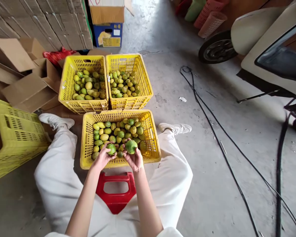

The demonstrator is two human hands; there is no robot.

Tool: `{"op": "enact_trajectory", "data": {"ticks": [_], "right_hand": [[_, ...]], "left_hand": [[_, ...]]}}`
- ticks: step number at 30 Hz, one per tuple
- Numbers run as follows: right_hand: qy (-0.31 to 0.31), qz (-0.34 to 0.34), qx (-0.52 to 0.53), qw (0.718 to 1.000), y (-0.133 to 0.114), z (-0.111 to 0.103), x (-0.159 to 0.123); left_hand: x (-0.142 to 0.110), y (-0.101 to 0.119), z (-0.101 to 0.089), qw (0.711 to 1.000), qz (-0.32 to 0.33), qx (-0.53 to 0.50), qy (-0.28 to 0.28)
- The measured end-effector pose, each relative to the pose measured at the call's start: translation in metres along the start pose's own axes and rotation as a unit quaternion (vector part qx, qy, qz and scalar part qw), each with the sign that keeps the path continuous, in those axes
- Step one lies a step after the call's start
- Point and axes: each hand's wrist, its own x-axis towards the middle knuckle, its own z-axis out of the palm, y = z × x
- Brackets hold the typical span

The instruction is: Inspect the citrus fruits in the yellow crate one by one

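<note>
My left hand [105, 157] is closed around a small round green fruit [111, 149]. In my right hand [134, 159] is a larger green fruit [131, 146], gripped between thumb and fingers. Both hands are held side by side over the near part of a yellow plastic crate [155, 144] between my legs. Inside that crate lie several loose green and yellow oval fruits [104, 137], whose exact kind I cannot make out. My fingers hide part of each held fruit.
Two more yellow crates, a left one [64, 86] and a right one [146, 79], hold similar fruit beyond the near crate. A red plastic stool [115, 205] is under me. Cardboard boxes [27, 89] and another crate [22, 131] lie left. Black cables [217, 138] cross the floor beside a vehicle [266, 39].
</note>
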Motion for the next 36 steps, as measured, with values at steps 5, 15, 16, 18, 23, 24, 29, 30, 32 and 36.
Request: {"op": "enact_trajectory", "data": {"ticks": [5, 15, 16, 18, 23, 24, 29, 30, 32, 36], "right_hand": [[-0.051, -0.008, -0.003, 0.999, -0.006, 0.012, -0.030], [0.017, -0.030, 0.058, 0.998, -0.016, 0.018, -0.053], [0.017, -0.034, 0.062, 0.997, -0.017, 0.018, -0.055], [0.017, -0.046, 0.064, 0.997, -0.017, 0.017, -0.058], [0.002, -0.058, 0.051, 0.997, -0.009, 0.016, -0.062], [0.001, -0.056, 0.048, 0.997, -0.007, 0.015, -0.061], [0.029, -0.044, 0.042, 0.998, 0.002, 0.014, -0.054], [0.040, -0.044, 0.043, 0.997, 0.002, 0.014, -0.053], [0.051, -0.049, 0.052, 0.996, 0.001, 0.014, -0.053], [0.005, -0.065, 0.067, 0.996, -0.004, 0.017, -0.055]], "left_hand": [[-0.033, -0.005, 0.010, 0.996, 0.021, -0.079, 0.025], [-0.052, 0.006, 0.017, 0.997, 0.076, -0.027, 0.018], [-0.053, 0.007, 0.016, 0.997, 0.071, -0.033, 0.017], [-0.055, 0.009, 0.014, 0.997, 0.065, -0.040, 0.011], [-0.060, 0.007, 0.014, 0.997, 0.078, -0.023, 0.009], [-0.061, 0.007, 0.014, 0.996, 0.082, -0.023, 0.004], [-0.063, 0.010, 0.018, 0.996, 0.082, -0.026, -0.010], [-0.064, 0.011, 0.018, 0.997, 0.078, -0.025, -0.010], [-0.066, 0.015, 0.017, 0.997, 0.067, -0.025, -0.020], [-0.069, 0.017, 0.015, 0.996, 0.068, -0.005, -0.052]]}}
